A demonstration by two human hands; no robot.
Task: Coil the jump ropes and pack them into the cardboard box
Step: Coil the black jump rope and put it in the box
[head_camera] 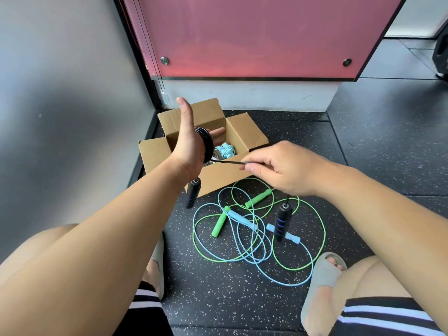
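striped black shorts [145,309] and bare knees are seen at the near edge, with a grey slipper [322,275] planted on the black speckled floor [230,299]. one light blue rope bundle [226,150] is already packed inside the brown cardboard box [218,175]; something grey beside it cannot be made out. the black jump rope [206,144] is judged nearly coiled. many turns are wound round the left hand [188,144], which is held upright over the box, thumb raised and fingers straight, its grip wide. a short taut stretch is pinched in the narrow grip of the right hand [286,168], palm down, and both black handles [193,192] hang free. the green jump rope [219,224] and a second light blue jump rope [242,219] lie tangled and uncoiled in front of the box, so two ropes are left.
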